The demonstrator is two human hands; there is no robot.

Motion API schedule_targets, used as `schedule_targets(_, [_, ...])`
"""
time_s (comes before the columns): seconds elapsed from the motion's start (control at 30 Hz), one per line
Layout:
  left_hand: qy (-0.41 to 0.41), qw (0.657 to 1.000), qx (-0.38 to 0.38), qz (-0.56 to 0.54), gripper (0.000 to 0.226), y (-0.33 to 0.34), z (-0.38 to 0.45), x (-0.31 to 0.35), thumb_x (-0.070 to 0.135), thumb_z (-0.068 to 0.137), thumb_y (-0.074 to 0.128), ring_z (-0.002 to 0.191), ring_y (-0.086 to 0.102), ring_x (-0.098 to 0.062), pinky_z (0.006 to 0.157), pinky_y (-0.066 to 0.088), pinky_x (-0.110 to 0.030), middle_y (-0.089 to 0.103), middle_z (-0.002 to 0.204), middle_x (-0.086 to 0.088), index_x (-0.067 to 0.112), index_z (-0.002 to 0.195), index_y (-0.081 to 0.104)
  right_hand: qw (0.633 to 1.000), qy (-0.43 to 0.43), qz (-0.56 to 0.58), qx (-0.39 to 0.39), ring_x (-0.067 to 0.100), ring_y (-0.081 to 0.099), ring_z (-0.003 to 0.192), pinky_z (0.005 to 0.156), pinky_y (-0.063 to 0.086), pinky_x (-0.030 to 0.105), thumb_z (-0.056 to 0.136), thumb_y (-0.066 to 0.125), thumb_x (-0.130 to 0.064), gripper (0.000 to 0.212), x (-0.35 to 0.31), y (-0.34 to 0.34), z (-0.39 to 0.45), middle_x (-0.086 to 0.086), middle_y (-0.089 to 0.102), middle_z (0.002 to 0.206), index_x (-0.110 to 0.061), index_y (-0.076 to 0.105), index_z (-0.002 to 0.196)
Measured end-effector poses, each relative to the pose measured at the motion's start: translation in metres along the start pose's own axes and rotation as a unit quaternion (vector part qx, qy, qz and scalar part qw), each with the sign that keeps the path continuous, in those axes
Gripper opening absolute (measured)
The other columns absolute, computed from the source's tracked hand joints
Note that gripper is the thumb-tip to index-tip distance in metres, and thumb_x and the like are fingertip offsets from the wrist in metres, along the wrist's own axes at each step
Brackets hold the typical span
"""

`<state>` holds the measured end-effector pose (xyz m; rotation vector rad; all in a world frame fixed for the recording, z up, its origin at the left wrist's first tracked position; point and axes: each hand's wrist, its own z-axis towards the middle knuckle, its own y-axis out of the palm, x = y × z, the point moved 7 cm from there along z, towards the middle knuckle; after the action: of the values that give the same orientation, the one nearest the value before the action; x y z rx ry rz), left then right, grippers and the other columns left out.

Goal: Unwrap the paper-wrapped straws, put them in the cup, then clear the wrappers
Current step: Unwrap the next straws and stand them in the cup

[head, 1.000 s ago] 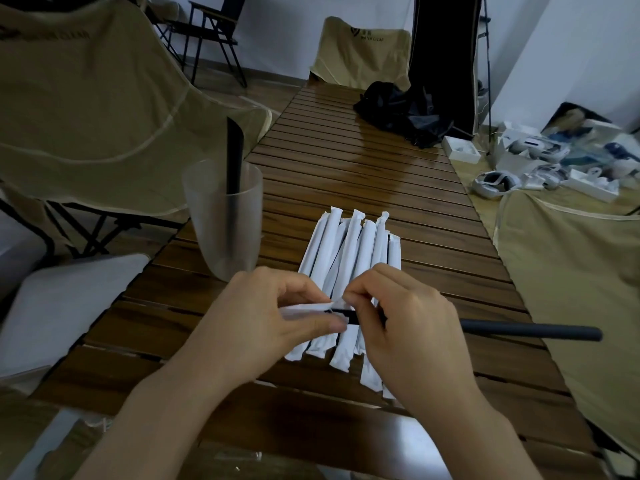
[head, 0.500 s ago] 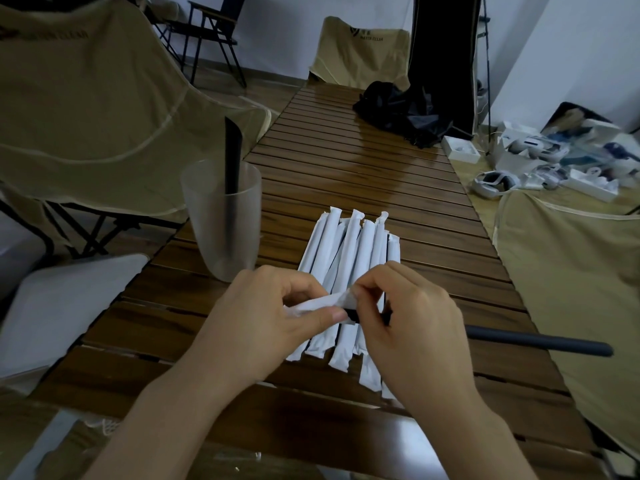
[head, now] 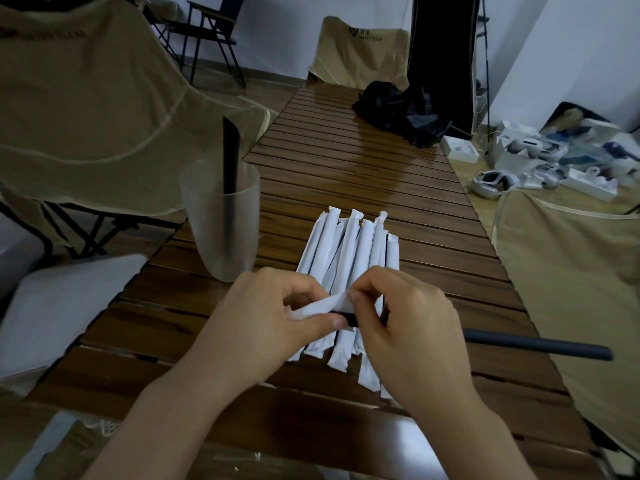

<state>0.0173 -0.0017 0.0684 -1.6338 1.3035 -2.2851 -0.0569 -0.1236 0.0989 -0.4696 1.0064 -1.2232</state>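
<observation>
A black straw [head: 533,345] lies across in front of me, its long bare end sticking out to the right. My right hand [head: 412,327] grips it near its left end. My left hand [head: 266,320] pinches the white paper wrapper [head: 320,306] that still covers the straw's left tip. Beneath both hands, several paper-wrapped straws [head: 353,258] lie side by side on the slatted wooden table [head: 363,174]. A frosted plastic cup [head: 216,220] stands to the left with one black straw [head: 231,157] upright in it.
A black bag [head: 401,109] sits at the table's far end. Beige folding chairs stand to the left [head: 86,109], at the far end [head: 360,50] and to the right [head: 571,271]. White boxes and headsets [head: 540,161] lie on the floor at the right.
The straw has slid rightward out of the wrapper, and its bare end dipped lower. The wrapper bunched up between my left fingers.
</observation>
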Motion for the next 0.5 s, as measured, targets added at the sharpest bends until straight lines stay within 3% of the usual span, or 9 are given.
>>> schedule_targets(0.13, [0.0,1.0,-0.004,-0.019,0.022,0.0008,-0.0003,0.0005,0.054,0.073,0.067,0.078,0.063,0.004,0.063,0.046,-0.01,0.069,0.077,0.021,0.037,0.085,0.073,1.0,-0.002,0.002,-0.01,0.002,0.04,0.047,0.045,0.033,0.018,0.084,0.052,-0.029,0.011,-0.0009,0.0005,0.0005,-0.013,0.054,0.064,-0.026,0.058,0.075])
schedule_targets(0.3, [-0.001,0.999,-0.008,-0.047,0.043,0.0007,0.0006,0.0006,0.068,0.059,0.055,0.077,0.063,0.004,0.063,0.044,-0.003,0.069,0.076,0.021,0.036,0.082,0.073,0.997,-0.048,-0.004,-0.052,-0.001,0.05,0.052,0.048,0.04,0.012,0.085,0.054,-0.037,0.015,-0.006,0.0026,0.002,-0.018,0.061,0.078,-0.032,0.065,0.094])
schedule_targets(0.5, [-0.013,1.0,-0.003,-0.01,0.021,0.0032,0.0022,-0.0038,0.056,0.069,0.069,0.076,0.063,0.004,0.057,0.045,-0.003,0.069,0.075,0.02,0.04,0.081,0.073,0.998,-0.056,-0.035,-0.007,0.005,0.052,0.05,0.042,0.044,0.021,0.082,0.059,-0.028,0.012,-0.0054,0.0024,0.0042,-0.012,0.061,0.068,-0.028,0.067,0.073])
